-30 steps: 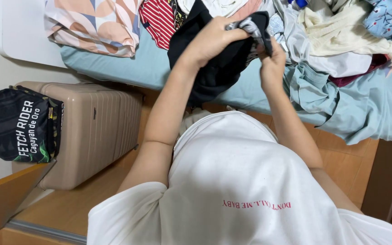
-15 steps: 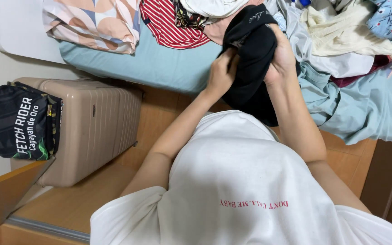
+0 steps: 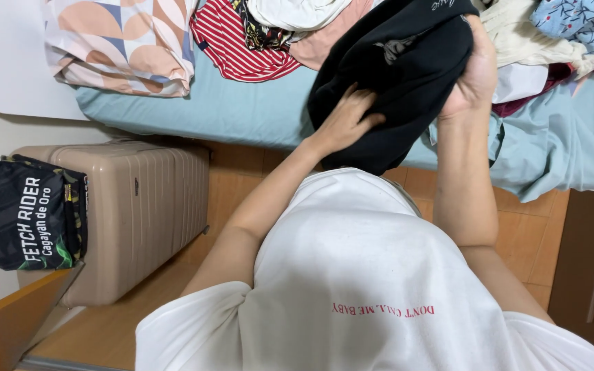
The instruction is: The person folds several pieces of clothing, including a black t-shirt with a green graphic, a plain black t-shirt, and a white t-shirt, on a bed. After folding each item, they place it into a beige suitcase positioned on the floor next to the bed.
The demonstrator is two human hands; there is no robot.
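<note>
1. Head view looks down on a black garment, bunched and held up in the air between both hands, above the near edge of the bed and in front of the person's white shirt.
2. The right hand is raised at the garment's right side, wrist bent, palm pressed to the cloth and fingers wrapped behind it, closed on a fold; the fingertips are hidden by the fabric.
3. The right forearm rises almost straight up from the elbow to that hand.
4. The left hand lies lower on the garment's front, fingers spread and slightly curled, pressing into the cloth; whether it pinches any cloth cannot be told.
5. The left forearm slants up and to the right from the elbow near the shirt sleeve.
6. Behind the garment, on the bed's pale blue sheet, lie a red striped top and a heap of mixed clothes.
7. A patterned pillow sits at the bed's left end.
8. On the wooden floor to the left stands a beige hard suitcase, with a dark printed bag against its left side.
</note>
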